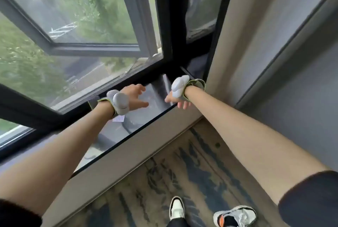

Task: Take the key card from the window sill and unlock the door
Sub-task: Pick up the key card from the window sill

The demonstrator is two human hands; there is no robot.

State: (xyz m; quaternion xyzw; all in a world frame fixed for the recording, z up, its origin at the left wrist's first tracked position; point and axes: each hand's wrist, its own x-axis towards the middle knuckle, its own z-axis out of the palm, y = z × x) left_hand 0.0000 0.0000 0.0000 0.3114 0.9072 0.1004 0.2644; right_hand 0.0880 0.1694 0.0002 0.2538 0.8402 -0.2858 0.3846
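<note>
Both our hands reach over the window sill (139, 126), left hand (134, 97) and right hand (178, 99) spread and empty; a white card (118, 118) lies beneath our left wrist.

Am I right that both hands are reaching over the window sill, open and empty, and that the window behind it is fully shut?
Not quite: the head view shows the window swung open outward, not shut. The rest holds: the left hand and right hand reach over the window sill with fingers spread, holding nothing.

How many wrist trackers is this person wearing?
2: one tracker on the left wrist above the window sill, one on the right wrist near the sill's far corner.
</note>
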